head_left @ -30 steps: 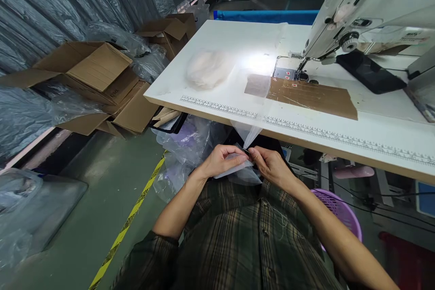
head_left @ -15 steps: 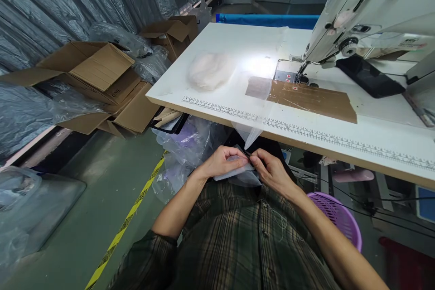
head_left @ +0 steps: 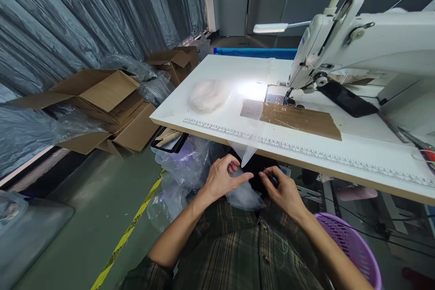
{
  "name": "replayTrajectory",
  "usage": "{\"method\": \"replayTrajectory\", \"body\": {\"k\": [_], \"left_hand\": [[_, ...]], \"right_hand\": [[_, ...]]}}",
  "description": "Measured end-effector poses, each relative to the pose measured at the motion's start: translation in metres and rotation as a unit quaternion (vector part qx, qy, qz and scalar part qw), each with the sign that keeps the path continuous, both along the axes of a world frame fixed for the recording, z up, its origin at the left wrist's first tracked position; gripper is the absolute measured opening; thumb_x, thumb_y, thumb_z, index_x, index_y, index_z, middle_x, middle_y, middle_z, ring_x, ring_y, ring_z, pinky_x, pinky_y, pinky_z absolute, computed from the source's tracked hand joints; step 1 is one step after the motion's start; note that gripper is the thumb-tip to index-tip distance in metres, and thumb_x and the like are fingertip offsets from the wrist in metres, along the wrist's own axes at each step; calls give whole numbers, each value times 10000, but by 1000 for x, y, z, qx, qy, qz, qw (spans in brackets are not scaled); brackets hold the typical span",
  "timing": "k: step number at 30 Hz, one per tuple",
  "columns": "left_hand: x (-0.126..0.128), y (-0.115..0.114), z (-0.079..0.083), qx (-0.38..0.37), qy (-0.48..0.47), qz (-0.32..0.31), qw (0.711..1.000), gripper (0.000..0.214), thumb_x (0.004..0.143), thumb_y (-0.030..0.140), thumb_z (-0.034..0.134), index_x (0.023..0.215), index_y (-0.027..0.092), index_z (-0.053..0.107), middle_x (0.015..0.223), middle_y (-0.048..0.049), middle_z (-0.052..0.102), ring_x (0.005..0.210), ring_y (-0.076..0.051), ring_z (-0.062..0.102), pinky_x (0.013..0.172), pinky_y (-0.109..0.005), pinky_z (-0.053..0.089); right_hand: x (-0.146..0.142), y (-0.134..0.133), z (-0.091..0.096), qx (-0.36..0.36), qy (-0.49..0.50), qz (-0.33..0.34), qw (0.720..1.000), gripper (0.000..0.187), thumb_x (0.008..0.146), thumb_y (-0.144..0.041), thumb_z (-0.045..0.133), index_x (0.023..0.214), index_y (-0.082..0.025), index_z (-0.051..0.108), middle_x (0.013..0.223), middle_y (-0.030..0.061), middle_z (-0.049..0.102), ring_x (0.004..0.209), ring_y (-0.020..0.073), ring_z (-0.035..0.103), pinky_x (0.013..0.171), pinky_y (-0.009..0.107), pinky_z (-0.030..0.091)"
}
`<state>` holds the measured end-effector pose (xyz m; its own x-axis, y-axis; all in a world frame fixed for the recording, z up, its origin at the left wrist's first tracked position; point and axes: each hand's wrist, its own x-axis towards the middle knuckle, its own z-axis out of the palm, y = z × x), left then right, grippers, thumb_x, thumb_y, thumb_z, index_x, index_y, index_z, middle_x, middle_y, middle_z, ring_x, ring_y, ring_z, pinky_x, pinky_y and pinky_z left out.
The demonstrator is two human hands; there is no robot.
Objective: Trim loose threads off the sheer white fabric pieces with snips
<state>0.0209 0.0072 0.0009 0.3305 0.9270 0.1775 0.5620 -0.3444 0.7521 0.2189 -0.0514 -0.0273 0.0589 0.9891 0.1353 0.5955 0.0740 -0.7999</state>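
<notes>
My left hand [head_left: 222,177] hovers just above my lap, thumb stretched out and apart from the curled fingers, and holds nothing that I can see. My right hand [head_left: 282,189] is closed around a small dark tool [head_left: 273,180], mostly hidden by the fingers; its kind does not show. Sheer white fabric [head_left: 244,195] lies loose on my lap between the two hands. A pointed strip of translucent material [head_left: 249,155] hangs over the table's front edge, close above my left fingertips.
The white table [head_left: 214,70] carries a sewing machine [head_left: 311,61], a brown cardboard piece [head_left: 301,120] and a round pile of sheer pieces [head_left: 209,95]. Open cardboard boxes [head_left: 108,90] stand left, plastic bags [head_left: 173,190] below the table, a purple basket [head_left: 353,244] at right.
My hands have moved apart. My left hand has let go of the sheer fabric, which now rests on my lap. The camera view has tilted up, showing more of the sewing machine.
</notes>
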Motion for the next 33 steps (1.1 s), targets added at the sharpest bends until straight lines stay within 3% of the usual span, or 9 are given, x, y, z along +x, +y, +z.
{"method": "replayTrajectory", "body": {"k": [3, 6, 11, 15, 22, 25, 28, 31, 33], "left_hand": [[7, -1, 11, 74, 14, -1, 997, 248, 821, 416, 674, 794, 177, 616, 632, 24, 594, 590, -119, 546, 630, -265, 428], [13, -8, 11, 166, 45, -66, 983, 240, 909, 279, 552, 702, 168, 603, 587, 19, 583, 552, -105, 520, 616, -268, 393], [16, -30, 0, 271, 85, -226, 932, 234, 880, 218, 562, 653, 161, 582, 603, -4, 611, 593, -128, 560, 632, -288, 403], [16, -39, -5, 271, 97, -274, 917, 292, 887, 269, 583, 616, 160, 562, 592, -3, 609, 569, -126, 553, 624, -289, 413], [10, -36, 1, 176, 67, -349, 918, 184, 910, 260, 563, 786, 153, 646, 698, -21, 676, 674, -144, 621, 750, -302, 471], [-2, -22, 13, 128, -12, -282, 951, 199, 828, 357, 648, 799, 160, 660, 695, -25, 658, 679, -163, 613, 745, -332, 467], [-9, -2, 18, 59, -53, -210, 974, 303, 789, 403, 675, 968, 161, 700, 966, -102, 688, 921, -238, 637, 871, -399, 463], [-7, 11, 10, -74, -128, -289, 946, 480, 775, 478, 681, 1160, 191, 674, 1342, -147, 569, 1247, -315, 525, 1051, -461, 380], [-3, 13, 0, -157, -208, -339, 904, 428, 780, 507, 674, 1066, 191, 713, 1445, -139, 493, 1343, -336, 446, 1100, -469, 334]], "right_hand": [[-5, 4, 25, 61, 54, 1, 997, 260, 932, -425, 476, 815, -208, 556, 682, 13, 605, 579, 144, 528, 555, 253, 428], [-13, 6, 39, 97, 57, 12, 994, 219, 917, -400, 508, 836, -203, 561, 691, 7, 601, 579, 132, 527, 565, 240, 432], [-23, 5, 36, 80, -26, -75, 994, 256, 834, -446, 615, 829, -204, 531, 613, -36, 538, 487, 113, 473, 504, 238, 372], [-23, 1, 29, 50, -31, -90, 994, 191, 856, -373, 558, 772, -203, 538, 579, -42, 525, 461, 105, 435, 492, 237, 342], [-17, -12, 28, 21, 65, 30, 997, 175, 885, -255, 488, 794, -171, 612, 629, -17, 558, 556, 114, 471, 565, 231, 383], [-16, -20, 27, 33, 87, 107, 990, 126, 850, -175, 506, 804, -163, 624, 658, -14, 578, 584, 112, 488, 592, 227, 390], [-18, -27, 25, 34, 104, 179, 978, 128, 824, -123, 517, 804, -161, 637, 650, -15, 581, 572, 106, 483, 573, 220, 383], [-23, -31, 24, 32, 120, 213, 969, 152, 815, -103, 518, 821, -159, 660, 664, -6, 607, 570, 107, 497, 573, 220, 392], [-24, -32, 23, 29, 124, 212, 969, 159, 819, -112, 526, 853, -157, 675, 664, -6, 614, 562, 106, 499, 573, 220, 397]]}}
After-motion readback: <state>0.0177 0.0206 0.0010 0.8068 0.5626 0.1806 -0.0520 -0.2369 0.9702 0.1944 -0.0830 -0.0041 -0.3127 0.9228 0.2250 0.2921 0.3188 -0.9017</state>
